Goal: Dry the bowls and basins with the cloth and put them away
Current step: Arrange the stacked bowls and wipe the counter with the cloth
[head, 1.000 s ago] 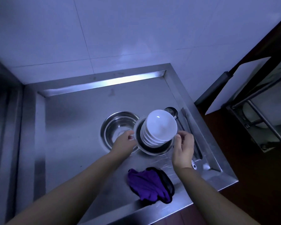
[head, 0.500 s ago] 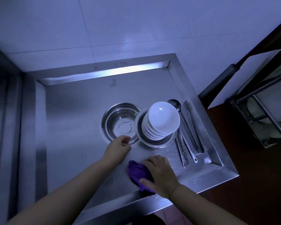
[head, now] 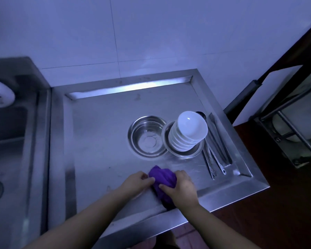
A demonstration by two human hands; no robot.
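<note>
Now, with my right hand (head: pixel 182 189) and left hand (head: pixel 136 182) both gripping the bunched purple cloth (head: pixel 162 180) at the bench (head: pixel 101 141) front, I should shake it open before reaching the stacked bowls (head: pixel 188 132).

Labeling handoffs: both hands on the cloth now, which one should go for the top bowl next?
Left, probably. The right hand grips the purple cloth more fully; the left hand only pinches its edge, so it frees more easily to reach the stack of white bowls.

Both hands — left hand (head: pixel 136 182), right hand (head: pixel 182 189) — grip purple cloth (head: pixel 162 178)
</note>
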